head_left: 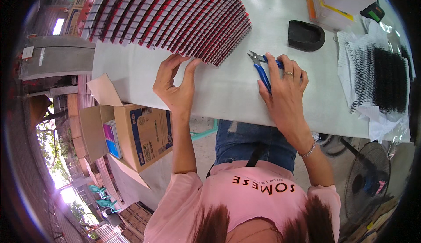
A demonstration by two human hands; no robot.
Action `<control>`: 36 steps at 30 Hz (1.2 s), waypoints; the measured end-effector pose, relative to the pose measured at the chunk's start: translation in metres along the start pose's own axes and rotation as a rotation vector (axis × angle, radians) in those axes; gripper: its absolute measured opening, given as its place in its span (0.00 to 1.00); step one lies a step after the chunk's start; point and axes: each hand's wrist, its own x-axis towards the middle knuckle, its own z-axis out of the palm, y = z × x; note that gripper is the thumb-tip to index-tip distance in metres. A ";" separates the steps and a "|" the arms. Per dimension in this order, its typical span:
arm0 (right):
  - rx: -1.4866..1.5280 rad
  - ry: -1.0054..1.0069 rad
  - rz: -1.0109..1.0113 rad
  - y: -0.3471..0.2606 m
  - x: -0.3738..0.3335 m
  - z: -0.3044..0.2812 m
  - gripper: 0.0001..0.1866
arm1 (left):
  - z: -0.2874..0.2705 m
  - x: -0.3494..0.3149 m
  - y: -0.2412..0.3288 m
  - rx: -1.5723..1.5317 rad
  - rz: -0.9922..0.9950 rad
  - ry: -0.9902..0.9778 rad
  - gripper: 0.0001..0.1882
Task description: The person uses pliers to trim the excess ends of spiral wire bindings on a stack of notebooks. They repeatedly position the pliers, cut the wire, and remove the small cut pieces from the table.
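Near the far left of the table, a large fanned stack of red-and-white notebooks [175, 17] lies with rows of black spiral binding facing up. My left hand [177, 81] is at the stack's near edge, thumb and fingers bent in a pinch on the edge of the spiral notebooks. The exact spot between the fingertips is partly hidden. To the right, my right hand [285, 85] holds blue-handled wire cutters [262, 74] above the table. Their jaws are parted and point away from me, toward the far left, apart from the stack.
Beyond my right hand is a black open-fronted tray [306, 35]. Black spiral coils [388, 78] lie on white wrapping at the table's right end. Papers with yellow edges [335, 2] stand farther back. An open cardboard box [140, 133] is below left; a fan [367, 184] stands below right.
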 end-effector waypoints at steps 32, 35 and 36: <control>0.533 0.179 -0.208 -0.050 0.009 0.019 0.35 | 0.001 -0.014 -0.019 -0.121 -0.141 -0.048 0.13; 0.707 0.099 -0.182 -0.047 0.015 0.016 0.31 | 0.001 -0.018 -0.024 -0.113 -0.151 -0.065 0.13; 0.914 -0.051 -0.092 -0.045 0.017 0.012 0.29 | 0.001 -0.018 -0.025 -0.113 -0.159 -0.066 0.14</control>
